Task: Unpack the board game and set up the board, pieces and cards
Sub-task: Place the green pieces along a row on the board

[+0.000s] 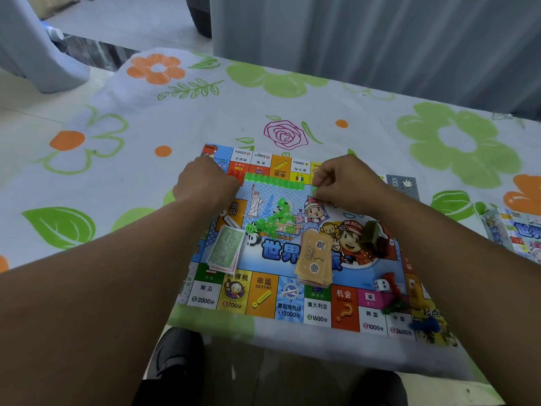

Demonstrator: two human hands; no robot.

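Shoes point(175, 356), dark and matte, below the near edge of the table point(117, 159), itself under a thin glossy cloth printed with flowers. Flat toward that near edge, printed paper board point(292, 306), creased along its folds. At the board's near right corner, blue pawn point(427, 325); just beyond, green translucent pieces point(395, 306), then white die point(382, 285) beside a red piece point(390, 279). Mid-board, tan card stack point(314, 259), rectangular, slightly fanned; toward the left edge, green banknote stack point(227, 249) marked 500; toward the right edge, small heap of olive-brown blocks point(373, 238). Past the centre, loose heap of houses point(278, 216), translucent green plastic. Along the board's far side, tidy row of houses point(273, 181), side by side. Left hand point(205, 186) curled at the row's left end, knuckles up, contents hidden and impossible to tell. Right hand point(348, 183) at the row's right end, thumb and forefinger pinching one small green house point(314, 189). Near the table's right edge, well apart from the board, colourful game box point(515, 235). Farthest back, pleated grey curtain point(380, 39).
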